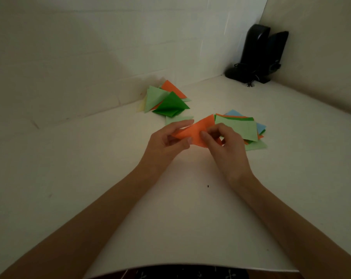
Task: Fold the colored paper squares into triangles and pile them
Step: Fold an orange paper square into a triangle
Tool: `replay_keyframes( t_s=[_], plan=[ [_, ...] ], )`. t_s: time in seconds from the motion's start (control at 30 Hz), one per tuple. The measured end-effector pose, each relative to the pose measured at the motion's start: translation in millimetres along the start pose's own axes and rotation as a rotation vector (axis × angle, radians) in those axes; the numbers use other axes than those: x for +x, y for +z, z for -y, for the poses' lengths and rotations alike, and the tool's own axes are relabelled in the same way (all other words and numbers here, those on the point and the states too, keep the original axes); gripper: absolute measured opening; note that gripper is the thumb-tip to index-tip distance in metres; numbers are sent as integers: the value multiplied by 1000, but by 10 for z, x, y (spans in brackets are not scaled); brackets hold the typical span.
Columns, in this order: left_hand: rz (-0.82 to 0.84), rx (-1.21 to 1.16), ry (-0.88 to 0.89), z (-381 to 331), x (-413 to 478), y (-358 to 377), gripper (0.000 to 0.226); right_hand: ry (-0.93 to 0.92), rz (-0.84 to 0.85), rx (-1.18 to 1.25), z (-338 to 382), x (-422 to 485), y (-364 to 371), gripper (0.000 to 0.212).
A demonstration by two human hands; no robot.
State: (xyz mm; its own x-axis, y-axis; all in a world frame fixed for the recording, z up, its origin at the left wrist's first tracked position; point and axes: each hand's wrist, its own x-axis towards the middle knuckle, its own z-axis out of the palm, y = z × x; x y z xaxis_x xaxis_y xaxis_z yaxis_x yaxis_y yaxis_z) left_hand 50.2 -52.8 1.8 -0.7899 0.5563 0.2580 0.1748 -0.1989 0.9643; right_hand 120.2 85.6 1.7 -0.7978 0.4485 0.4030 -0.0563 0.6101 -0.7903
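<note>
above the white table (110, 178), both hands pinch orange paper (196, 131) (half folded), stacks behind

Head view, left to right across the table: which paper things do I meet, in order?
pile of folded triangles → orange paper, mid-fold → stack of flat squares

Orange paper (196, 130) half-folded, held above table.

Triangle pile (166, 100) lies behind-left of square stack (241, 127).
</note>
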Motion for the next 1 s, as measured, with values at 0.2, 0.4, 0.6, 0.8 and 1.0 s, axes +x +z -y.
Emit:
replay_keyframes(
  t_s=[0.2,0.4,0.6,0.8,1.0],
  plan=[
    [-56,-35,0,-16,-10,26,35,6,4,33,17,-11,7,19],
    [-72,-37,4,-9,-4,22,36,33,-47,27,33,-25,16,21],
    [-83,-17,9,-28,4,7,35,433,80,538,87,66,-67,33],
    [-147,156,83,-16,-33,14,28,308,44,487,118,47,-91,12],
    [-110,81,73,-60,-24,18,34,305,29,470,81,44,-67,14]
  ],
)
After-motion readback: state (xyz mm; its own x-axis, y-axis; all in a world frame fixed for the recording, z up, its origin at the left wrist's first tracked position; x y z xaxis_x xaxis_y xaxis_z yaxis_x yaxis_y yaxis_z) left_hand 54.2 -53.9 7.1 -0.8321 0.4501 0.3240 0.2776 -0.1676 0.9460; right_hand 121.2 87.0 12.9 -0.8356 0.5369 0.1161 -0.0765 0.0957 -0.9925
